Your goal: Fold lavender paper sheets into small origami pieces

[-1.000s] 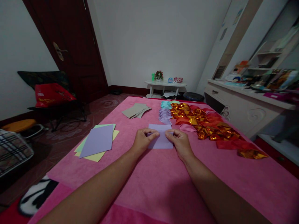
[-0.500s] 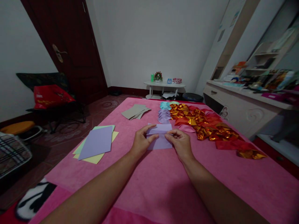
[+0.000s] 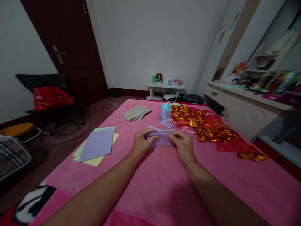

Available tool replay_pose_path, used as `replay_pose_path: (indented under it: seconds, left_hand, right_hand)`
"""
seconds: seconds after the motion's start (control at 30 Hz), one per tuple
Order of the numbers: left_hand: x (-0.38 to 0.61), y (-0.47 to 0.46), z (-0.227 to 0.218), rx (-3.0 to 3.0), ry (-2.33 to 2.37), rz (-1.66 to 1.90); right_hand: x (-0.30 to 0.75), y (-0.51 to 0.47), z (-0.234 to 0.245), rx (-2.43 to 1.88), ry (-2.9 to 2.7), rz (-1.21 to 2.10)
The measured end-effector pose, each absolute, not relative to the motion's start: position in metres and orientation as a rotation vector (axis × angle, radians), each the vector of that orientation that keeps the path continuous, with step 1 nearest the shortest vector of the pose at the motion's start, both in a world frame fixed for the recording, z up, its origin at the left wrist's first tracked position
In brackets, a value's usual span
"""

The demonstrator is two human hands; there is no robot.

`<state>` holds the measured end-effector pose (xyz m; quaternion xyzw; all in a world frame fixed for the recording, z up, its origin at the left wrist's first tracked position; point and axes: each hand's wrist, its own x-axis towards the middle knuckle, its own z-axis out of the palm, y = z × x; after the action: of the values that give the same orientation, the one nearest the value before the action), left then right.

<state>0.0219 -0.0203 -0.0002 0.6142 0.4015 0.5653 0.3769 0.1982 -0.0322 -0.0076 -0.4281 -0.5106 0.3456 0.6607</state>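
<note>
A sheet of lavender paper (image 3: 161, 141) is held between my hands, with a raised fold running across its upper part. My left hand (image 3: 142, 142) pinches its left edge between thumb and fingers. At the right edge, my right hand (image 3: 182, 143) pinches it the same way. Just beyond lie folded lavender paper pieces (image 3: 165, 118) in a row, with light blue pieces (image 3: 166, 106) behind them. To their right spreads a heap of shiny orange-gold foil pieces (image 3: 202, 124) mixed with red ones.
A stack of lavender, green and yellow paper sheets (image 3: 97, 144) lies left on the pink cloth (image 3: 141, 188). Farther back is a fan of grey sheets (image 3: 136, 113). A white dresser (image 3: 244, 103) stands at right, a chair with a red bag (image 3: 53, 98) at left.
The lavender sheet's fold has risen and its lower part looks shorter, tilted up. Both hands keep their pinch and have moved only slightly.
</note>
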Motion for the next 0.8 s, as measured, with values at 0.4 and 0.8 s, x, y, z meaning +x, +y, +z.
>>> replay_pose_path:
  seconds: [0.4, 0.8]
  left_hand:
    - [0.022, -0.020, -0.001, 1.571, 1.005, 1.400]
    - [0.021, -0.018, -0.002, 1.569, 0.994, 1.374]
  right_hand:
    - [0.198, -0.033, -0.006, -0.986, -1.146, 0.769]
    - [0.199, -0.035, -0.001, -0.962, -1.282, 0.665]
